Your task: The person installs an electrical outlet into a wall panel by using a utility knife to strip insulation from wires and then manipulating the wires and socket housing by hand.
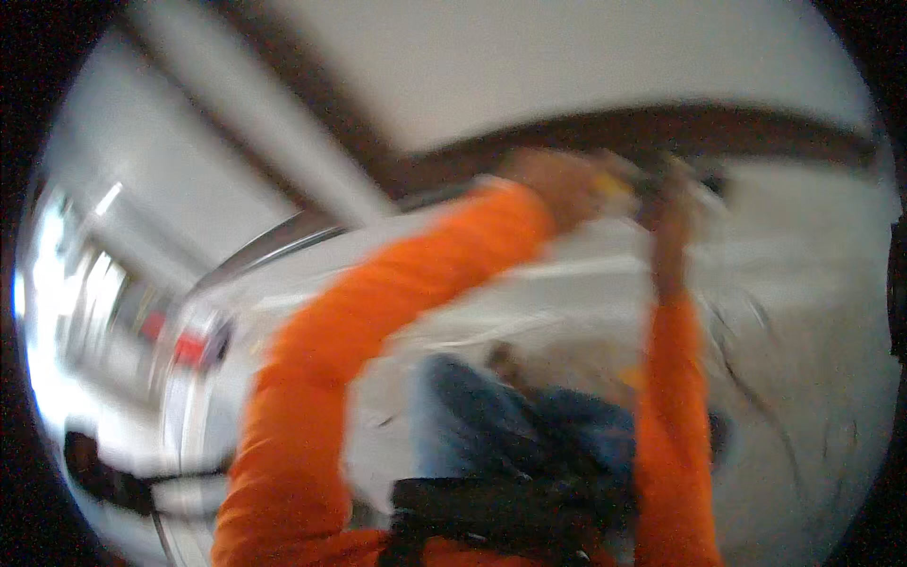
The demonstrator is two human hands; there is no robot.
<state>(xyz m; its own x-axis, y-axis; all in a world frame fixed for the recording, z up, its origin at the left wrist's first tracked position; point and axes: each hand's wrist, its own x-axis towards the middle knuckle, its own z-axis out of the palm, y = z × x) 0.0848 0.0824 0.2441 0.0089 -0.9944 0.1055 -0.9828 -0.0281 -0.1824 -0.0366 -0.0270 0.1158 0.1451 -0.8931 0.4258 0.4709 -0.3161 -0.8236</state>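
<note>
Both my arms, in orange sleeves, reach up and forward to a dark brown strip (718, 128) that runs along a pale surface. My left hand (556, 184) is at the strip's lower edge, fingers curled toward the right. A small yellow part (616, 183) shows by its fingertips. Close beside it on the right, my right hand (669, 213) is raised with its fingers closed round something dark. Motion blur smears both hands, and the kind of thing between them cannot be made out.
My bent legs in blue jeans (453, 406) are below, with a black strap or bag (491, 506) at my waist. Thin dark cables (746, 383) trail at the right. A red object (191, 348) lies at the left near bright windows (80, 283). Further brown strips (293, 76) cross the pale surface.
</note>
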